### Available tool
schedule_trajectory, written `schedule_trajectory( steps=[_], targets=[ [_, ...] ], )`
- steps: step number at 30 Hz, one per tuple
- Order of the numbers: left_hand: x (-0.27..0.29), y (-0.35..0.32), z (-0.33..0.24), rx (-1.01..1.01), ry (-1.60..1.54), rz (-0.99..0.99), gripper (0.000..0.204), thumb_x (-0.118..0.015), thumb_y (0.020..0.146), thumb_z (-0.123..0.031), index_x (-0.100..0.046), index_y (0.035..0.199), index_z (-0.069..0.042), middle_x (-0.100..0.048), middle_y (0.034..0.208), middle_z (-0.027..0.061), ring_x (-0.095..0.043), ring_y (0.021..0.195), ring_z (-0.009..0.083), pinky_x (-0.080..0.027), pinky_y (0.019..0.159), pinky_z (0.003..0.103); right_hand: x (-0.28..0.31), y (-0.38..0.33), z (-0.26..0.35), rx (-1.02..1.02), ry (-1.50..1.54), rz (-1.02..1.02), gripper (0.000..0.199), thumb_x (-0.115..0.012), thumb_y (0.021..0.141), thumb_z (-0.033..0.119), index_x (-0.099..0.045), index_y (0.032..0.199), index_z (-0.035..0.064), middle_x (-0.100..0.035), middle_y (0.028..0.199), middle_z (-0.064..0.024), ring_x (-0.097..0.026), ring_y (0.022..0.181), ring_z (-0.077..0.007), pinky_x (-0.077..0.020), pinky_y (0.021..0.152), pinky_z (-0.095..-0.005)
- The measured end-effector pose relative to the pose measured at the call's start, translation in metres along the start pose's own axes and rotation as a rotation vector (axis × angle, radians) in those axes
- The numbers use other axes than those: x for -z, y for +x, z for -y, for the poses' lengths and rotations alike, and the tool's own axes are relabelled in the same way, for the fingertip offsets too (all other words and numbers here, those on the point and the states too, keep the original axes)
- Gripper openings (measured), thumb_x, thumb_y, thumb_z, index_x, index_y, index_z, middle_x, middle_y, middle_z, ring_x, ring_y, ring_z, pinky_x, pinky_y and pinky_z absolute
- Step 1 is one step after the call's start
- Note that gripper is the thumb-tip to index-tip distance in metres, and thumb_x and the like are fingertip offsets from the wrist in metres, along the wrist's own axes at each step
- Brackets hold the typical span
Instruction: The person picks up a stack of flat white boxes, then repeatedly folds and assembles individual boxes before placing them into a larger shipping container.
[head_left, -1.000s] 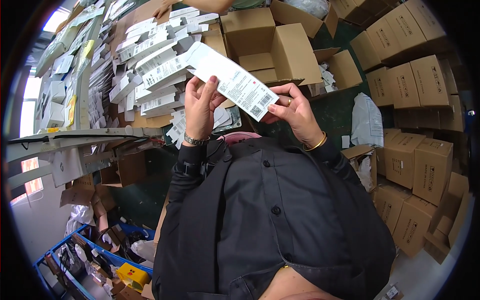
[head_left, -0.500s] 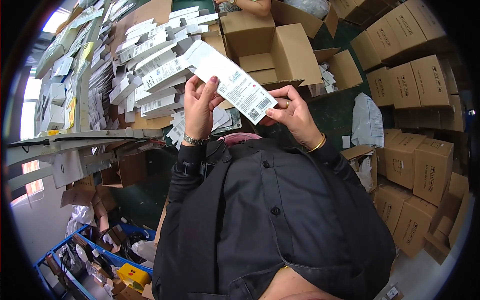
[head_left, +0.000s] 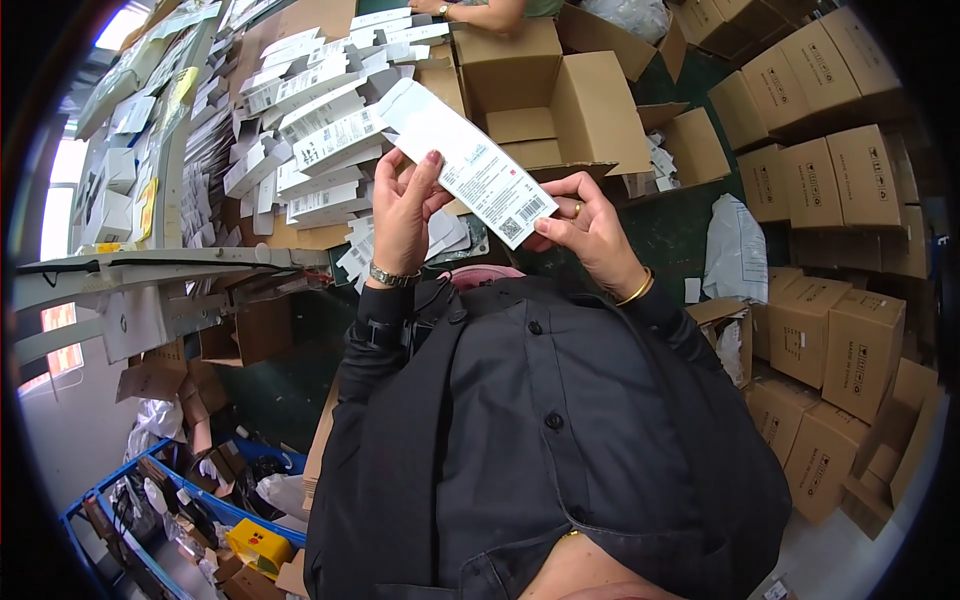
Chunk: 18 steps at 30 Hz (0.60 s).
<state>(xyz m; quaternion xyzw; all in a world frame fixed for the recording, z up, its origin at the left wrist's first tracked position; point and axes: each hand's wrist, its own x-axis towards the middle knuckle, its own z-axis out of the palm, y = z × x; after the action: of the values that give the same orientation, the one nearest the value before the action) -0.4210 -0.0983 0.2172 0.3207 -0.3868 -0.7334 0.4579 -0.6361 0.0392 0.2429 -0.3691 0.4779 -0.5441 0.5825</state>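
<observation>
A long white printed carton (head_left: 478, 172) is held tilted before my chest, its upper left end flap open. My left hand (head_left: 405, 205) grips its left side, thumb on the printed face. With thumb and fingers, my right hand (head_left: 588, 228) pinches the lower right end, beside a square code. What the carton contains, if anything, is hidden. Beyond my left hand, several similar white cartons (head_left: 335, 140) lie in rows on the bench, many with flaps up. An open brown cardboard box (head_left: 600, 115) stands just past the carton.
Stacked brown boxes (head_left: 865, 340) line the right side, with a white plastic bag (head_left: 735, 250) beside them. Another open box (head_left: 695, 150) holds white pieces. At lower left are blue-framed bins (head_left: 240, 515) of packaging. A co-worker's arm (head_left: 485, 14) reaches in at the top.
Both hands keep the same grip on the carton, which is nearly unmoved. The surroundings have shifted slightly in view, and more of the co-worker's forearm shows.
</observation>
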Motion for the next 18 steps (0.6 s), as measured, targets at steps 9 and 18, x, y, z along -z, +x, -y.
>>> schedule_trajectory(
  steps=[9, 18],
  targets=[
    [0.019, -0.006, -0.018, -0.039, 0.02, -0.082, 0.059, -0.068, 0.101, -0.015, -0.036, 0.146, 0.003, -0.067, 0.127, 0.0181, -0.068, 0.113, 0.0209, -0.059, 0.091, 0.033, -0.014, 0.006, -0.009, -0.016, -0.03, 0.037, 0.045, -0.07, 0.098, 0.013, -0.047, 0.135, 0.0009, -0.068, 0.125, -0.0148, -0.07, 0.103, -0.0175, -0.0585, 0.085, -0.0298],
    [0.104, 0.002, -0.084, -0.798, 1.238, -0.455, 0.048, -0.073, 0.098, -0.019, -0.053, 0.137, 0.001, -0.066, 0.12, 0.0102, -0.062, 0.091, 0.0119, -0.049, 0.07, 0.024, -0.003, 0.008, -0.027, -0.039, -0.066, -0.134, 0.03, -0.069, 0.101, 0.013, -0.059, 0.128, 0.0021, -0.07, 0.123, -0.01, -0.071, 0.097, -0.0149, -0.0575, 0.081, -0.0265]
  ],
)
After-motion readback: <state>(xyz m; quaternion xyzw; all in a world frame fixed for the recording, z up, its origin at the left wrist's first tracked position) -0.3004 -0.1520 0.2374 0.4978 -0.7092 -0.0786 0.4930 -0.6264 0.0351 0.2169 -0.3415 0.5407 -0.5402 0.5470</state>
